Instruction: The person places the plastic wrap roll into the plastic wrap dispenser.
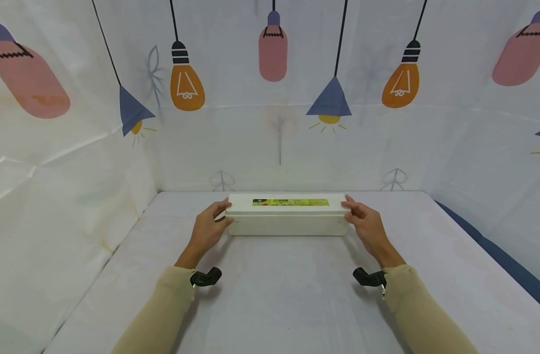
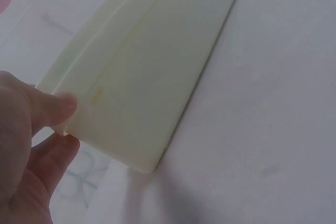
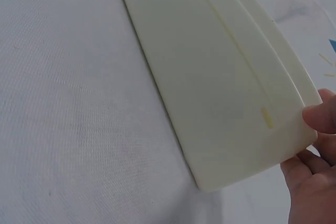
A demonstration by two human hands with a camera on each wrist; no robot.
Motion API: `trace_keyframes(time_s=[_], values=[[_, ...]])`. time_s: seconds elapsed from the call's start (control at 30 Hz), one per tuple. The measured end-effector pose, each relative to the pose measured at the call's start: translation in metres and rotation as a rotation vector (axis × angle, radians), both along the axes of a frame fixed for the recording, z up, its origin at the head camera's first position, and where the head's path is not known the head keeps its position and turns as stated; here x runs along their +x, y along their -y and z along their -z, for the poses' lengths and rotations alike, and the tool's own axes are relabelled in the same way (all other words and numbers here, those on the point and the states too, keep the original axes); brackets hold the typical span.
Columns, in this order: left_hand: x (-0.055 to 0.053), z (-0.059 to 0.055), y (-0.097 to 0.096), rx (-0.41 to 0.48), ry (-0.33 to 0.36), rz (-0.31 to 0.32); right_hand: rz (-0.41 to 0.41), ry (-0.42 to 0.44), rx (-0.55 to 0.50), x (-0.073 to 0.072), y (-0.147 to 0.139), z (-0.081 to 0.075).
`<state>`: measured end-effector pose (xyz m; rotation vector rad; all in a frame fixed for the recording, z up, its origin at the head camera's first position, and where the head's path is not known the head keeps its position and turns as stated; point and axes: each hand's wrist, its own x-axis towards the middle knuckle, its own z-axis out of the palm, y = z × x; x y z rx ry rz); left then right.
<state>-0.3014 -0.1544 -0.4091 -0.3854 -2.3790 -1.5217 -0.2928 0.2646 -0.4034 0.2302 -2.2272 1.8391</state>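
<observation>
A long white lidded box (image 1: 287, 225) lies crosswise at the far side of the table, its lid (image 1: 241, 200) seated on top with a yellow-green printed label (image 1: 292, 202). My left hand (image 1: 209, 228) grips the box's left end, thumb at the front corner by the lid's edge and fingers round the end. At the opposite end, my right hand (image 1: 368, 226) holds the right corner in the same manner. Both wrist views show the plain front wall (image 2: 142, 72) of the box, with its lower edge along the tabletop. What the box contains is hidden.
A white cloth covers the table (image 1: 279, 295). Behind it hangs a white curtain (image 1: 234, 147) printed with lamps and bulbs, which also runs along the left and right sides. A dark blue strip (image 1: 495, 246) shows past the table's right edge.
</observation>
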Motion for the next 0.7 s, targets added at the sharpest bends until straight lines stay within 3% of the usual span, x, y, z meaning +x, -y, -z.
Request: trace_keyframes(time_s=[0.27, 0.7], values=[[0.0007, 0.0008, 0.0009, 0.014, 0.042, -0.005, 0.006, 0.009, 0.022, 0.0009, -0.0009, -0.0001], [-0.0009, 0.0048, 0.0029, 0.046, 0.046, -0.014, 0.011, 0.002, 0.047, 0.0045, -0.0005, -0.0019]])
